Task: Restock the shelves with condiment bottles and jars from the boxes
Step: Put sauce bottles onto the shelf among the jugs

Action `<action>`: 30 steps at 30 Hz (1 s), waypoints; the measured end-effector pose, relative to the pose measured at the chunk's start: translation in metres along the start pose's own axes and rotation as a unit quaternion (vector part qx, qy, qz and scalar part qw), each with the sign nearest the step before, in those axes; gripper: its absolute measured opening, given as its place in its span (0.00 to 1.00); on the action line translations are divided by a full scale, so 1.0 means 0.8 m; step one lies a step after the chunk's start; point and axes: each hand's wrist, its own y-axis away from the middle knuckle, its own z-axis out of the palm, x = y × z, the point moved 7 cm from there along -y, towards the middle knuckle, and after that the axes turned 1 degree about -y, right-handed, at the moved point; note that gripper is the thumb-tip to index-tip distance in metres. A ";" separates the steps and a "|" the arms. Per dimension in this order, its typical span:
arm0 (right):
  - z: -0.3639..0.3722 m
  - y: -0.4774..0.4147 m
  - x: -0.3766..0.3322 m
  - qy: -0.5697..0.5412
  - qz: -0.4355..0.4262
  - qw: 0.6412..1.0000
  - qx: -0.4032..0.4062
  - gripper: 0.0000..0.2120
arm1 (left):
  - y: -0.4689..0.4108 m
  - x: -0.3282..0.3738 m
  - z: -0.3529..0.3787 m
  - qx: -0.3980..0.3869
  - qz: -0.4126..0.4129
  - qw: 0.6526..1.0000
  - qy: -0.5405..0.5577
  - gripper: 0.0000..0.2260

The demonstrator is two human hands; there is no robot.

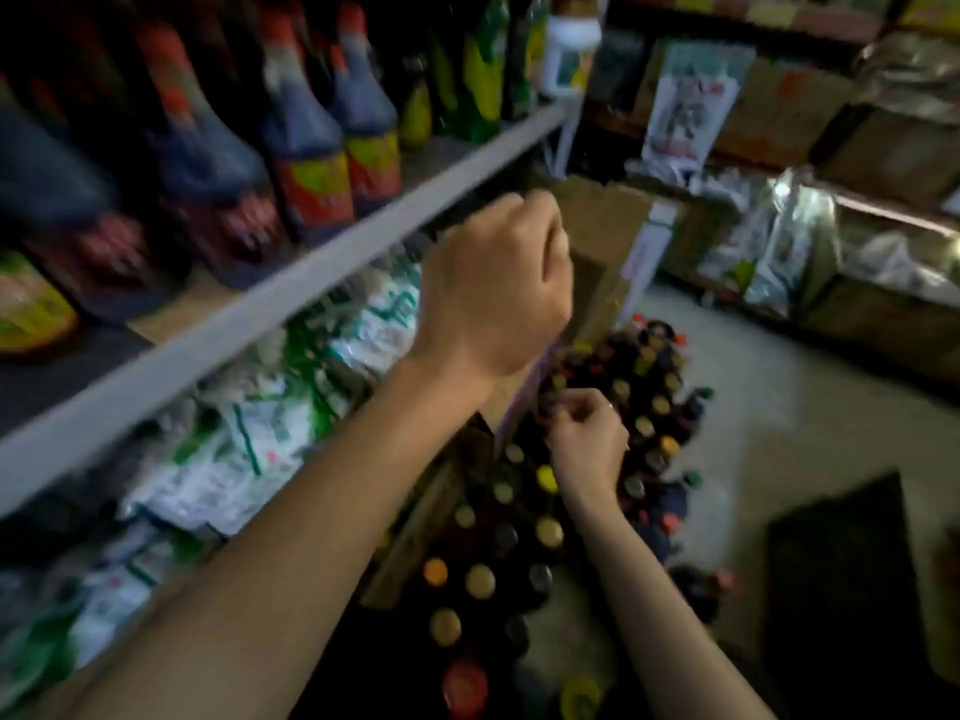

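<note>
- The step, as I judge it, is fetching the next item. The bottles stand caps-up in an open box on the floor, below the shelf.
- My right hand is low over the caps with its fingers curled at one. Blur stops me telling whether it is gripped.
- My left hand is by the shelf edge, fingers curled, its back to the camera. I cannot tell if it holds anything.
- Next I need a firm hold on a neck, then a straight lift to set it beside the dark sauce bottles already on the shelf.

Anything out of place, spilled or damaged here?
Nothing spilled or broken shows. Dark bottles with coloured caps seem to stand loose on the pale floor beside the brown cardboard box; blur hides details.
</note>
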 end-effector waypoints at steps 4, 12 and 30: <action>0.004 0.076 0.185 0.170 0.158 0.963 -0.139 0.10 | 0.133 0.024 0.151 -0.228 -0.052 0.968 0.091 0.13; 0.061 0.209 0.315 0.387 0.167 0.826 -0.375 0.20 | 0.284 0.007 0.233 -0.402 -0.048 0.907 0.115 0.18; -0.037 0.161 0.186 0.444 0.069 0.828 -0.334 0.11 | 0.318 -0.013 0.241 -0.545 -0.156 0.804 0.177 0.06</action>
